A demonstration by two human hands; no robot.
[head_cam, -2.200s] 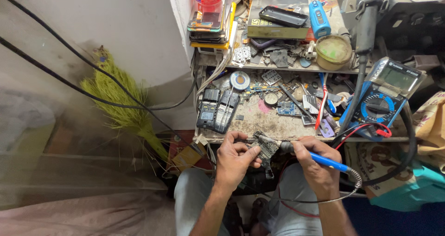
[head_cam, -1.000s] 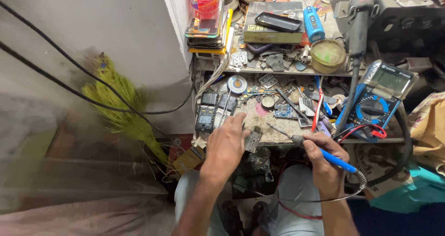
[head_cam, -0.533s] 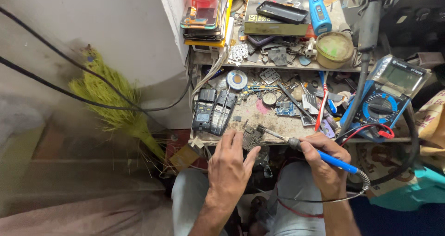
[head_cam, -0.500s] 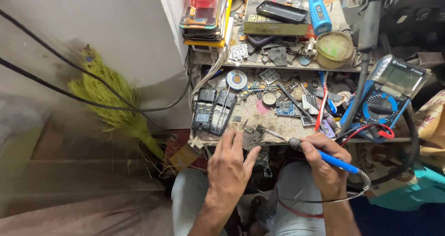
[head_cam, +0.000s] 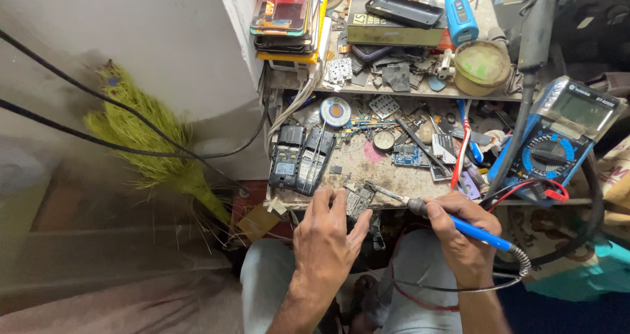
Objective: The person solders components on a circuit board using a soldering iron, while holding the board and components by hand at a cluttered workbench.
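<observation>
The circuit board [head_cam: 359, 201] is lying at the table's [head_cam: 367, 167] near edge, low centre of the frame, and I am pinning it with my left hand [head_cam: 326, 239], fingers spread flat over it. My right hand [head_cam: 459, 235] is gripping the blue-handled soldering iron [head_cam: 453, 222], its tip touching the board's upper right. Two opened phones [head_cam: 302, 158] are sitting just left; a blue multimeter [head_cam: 558, 140] is resting at right.

One head cam, looking steeply down, fairly close; left hand [head_cam: 326, 239] low centre, cluttered table [head_cam: 367, 167] just beyond it.
</observation>
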